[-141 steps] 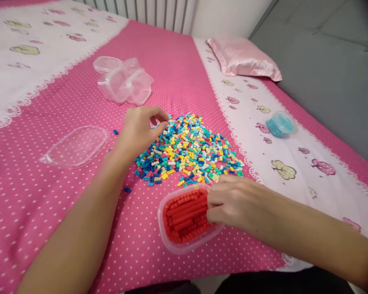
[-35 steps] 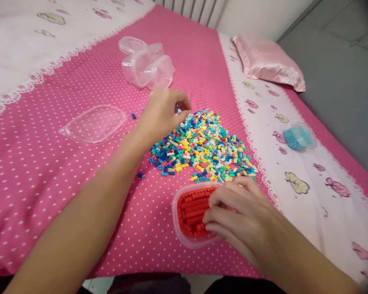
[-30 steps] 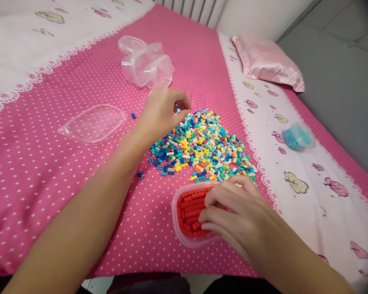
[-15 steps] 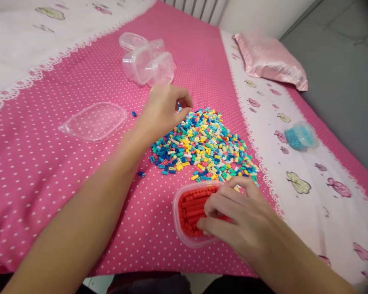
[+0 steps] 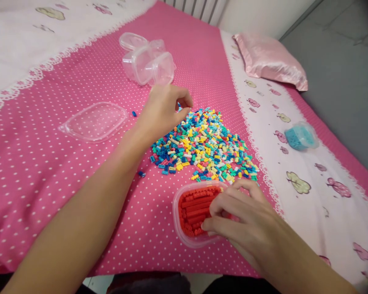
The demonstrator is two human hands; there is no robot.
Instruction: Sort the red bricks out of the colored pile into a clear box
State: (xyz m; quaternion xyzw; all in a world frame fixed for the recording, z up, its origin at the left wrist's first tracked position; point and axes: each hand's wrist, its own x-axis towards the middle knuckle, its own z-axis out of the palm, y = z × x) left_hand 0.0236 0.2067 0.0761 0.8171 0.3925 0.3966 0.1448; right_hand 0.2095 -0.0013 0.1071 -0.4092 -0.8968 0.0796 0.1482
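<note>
While a pink bedspread [image 5: 153,249], white-dotted with pale tree-print bands, underlies everything, the following rest on it. Pillow [image 5: 270,59]: pink satin, far right. Brick pile [image 5: 205,147]: toy building bricks, mixed colours, centre. Clear plastic containers [image 5: 138,65]: a cluster, beyond the pile. Red-brick tub [image 5: 176,212]: clear plastic, uncovered, just beside the pile's near edge, holding red bricks and long red strips [image 5: 196,208]. Clear lid [image 5: 95,122]: flat, left of the pile. Right hand [image 5: 239,212]: over the tub's right end, fingers curled, slightly parted; any grip cannot be told. Left hand [image 5: 167,106]: at the pile's far left edge, thumb and forefinger tips nearly meeting; any piece held, cannot tell. Lidded tub [image 5: 300,136]: light-blue contents, right. Loose blue brick [image 5: 134,114]: one, beside the lid.
</note>
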